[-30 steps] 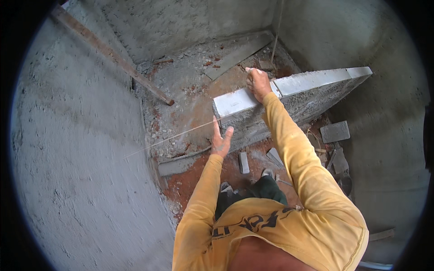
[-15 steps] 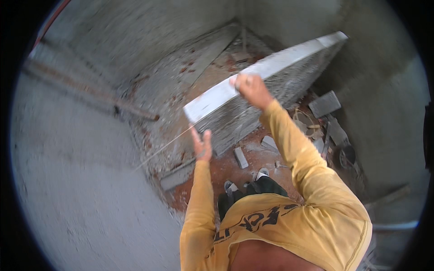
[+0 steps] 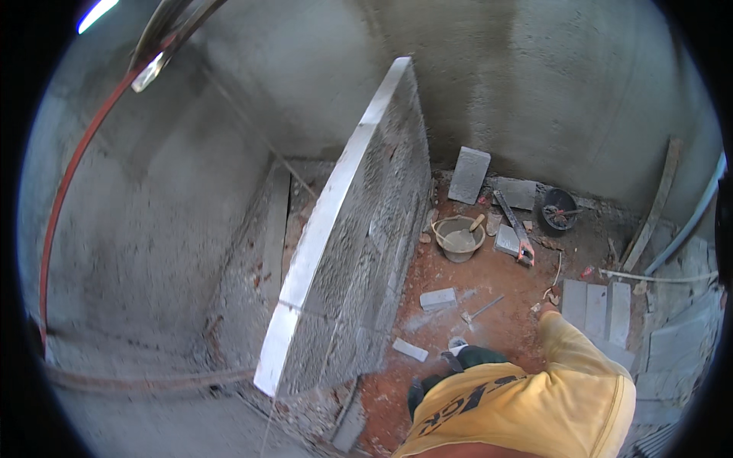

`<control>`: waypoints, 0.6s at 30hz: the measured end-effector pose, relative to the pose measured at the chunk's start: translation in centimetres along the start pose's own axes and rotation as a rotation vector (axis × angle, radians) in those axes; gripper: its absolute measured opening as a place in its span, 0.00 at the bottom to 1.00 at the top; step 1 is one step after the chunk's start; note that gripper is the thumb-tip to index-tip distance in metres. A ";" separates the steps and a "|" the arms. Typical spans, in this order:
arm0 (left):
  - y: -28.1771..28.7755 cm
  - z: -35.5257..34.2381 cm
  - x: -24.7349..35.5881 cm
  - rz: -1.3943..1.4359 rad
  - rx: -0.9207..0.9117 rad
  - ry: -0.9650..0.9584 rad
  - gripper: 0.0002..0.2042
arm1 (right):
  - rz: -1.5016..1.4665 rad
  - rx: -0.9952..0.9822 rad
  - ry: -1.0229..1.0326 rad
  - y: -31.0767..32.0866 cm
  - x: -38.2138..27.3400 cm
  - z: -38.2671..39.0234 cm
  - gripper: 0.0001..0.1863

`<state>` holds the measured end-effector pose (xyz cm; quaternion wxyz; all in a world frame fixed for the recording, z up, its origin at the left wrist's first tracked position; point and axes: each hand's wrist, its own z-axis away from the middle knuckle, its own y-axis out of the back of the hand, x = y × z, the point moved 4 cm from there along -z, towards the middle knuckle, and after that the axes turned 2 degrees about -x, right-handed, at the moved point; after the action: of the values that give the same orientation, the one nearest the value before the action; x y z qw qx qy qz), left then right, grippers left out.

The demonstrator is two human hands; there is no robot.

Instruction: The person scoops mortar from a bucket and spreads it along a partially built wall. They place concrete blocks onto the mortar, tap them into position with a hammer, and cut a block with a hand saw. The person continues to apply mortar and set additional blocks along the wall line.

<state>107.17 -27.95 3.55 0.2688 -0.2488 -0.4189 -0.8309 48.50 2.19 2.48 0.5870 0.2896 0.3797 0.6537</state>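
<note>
My right hand (image 3: 547, 308) reaches low on my right, beside several stacked grey blocks (image 3: 595, 305). It is small and partly hidden by the yellow sleeve, so its fingers cannot be made out. A thin pale cord (image 3: 557, 269) lies just past it. My left hand is out of view. Ahead of me to the left stands a partition of grey blocks (image 3: 366, 221) with a smooth white top edge and rough sides; no hand touches it. Between it and my right hand, a hammer-like tool (image 3: 485, 308) and a loose block (image 3: 437, 298) lie on the reddish ground.
A bucket of grey mix (image 3: 460, 243) holds a wooden-handled tool. Near it are a handsaw (image 3: 513, 225), a black bucket (image 3: 548, 221) and a leaning block (image 3: 469, 174). A plank (image 3: 657, 202) leans at the right wall. A red hose (image 3: 69, 183) hangs at left.
Both hands have come off the partition's top edge. My right hand is now low by the stacked blocks, and my left has left the view. The view has turned right.
</note>
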 end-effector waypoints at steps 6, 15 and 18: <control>-1.6 -0.4 3.9 -0.035 -0.074 -0.043 0.24 | -0.118 -0.040 0.013 1.4 -0.4 1.9 0.22; 6.2 -8.1 13.6 0.063 -0.013 -0.364 0.24 | -0.438 -0.122 0.082 0.7 -6.5 9.2 0.18; 6.4 -6.9 11.9 0.091 -0.030 -0.380 0.24 | -0.425 -0.128 0.003 -3.0 -4.1 10.7 0.17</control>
<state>101.37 -39.67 11.10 0.2183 -0.4238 -0.4379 -0.7622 59.58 -0.11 6.09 0.7283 0.1639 0.3909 0.5384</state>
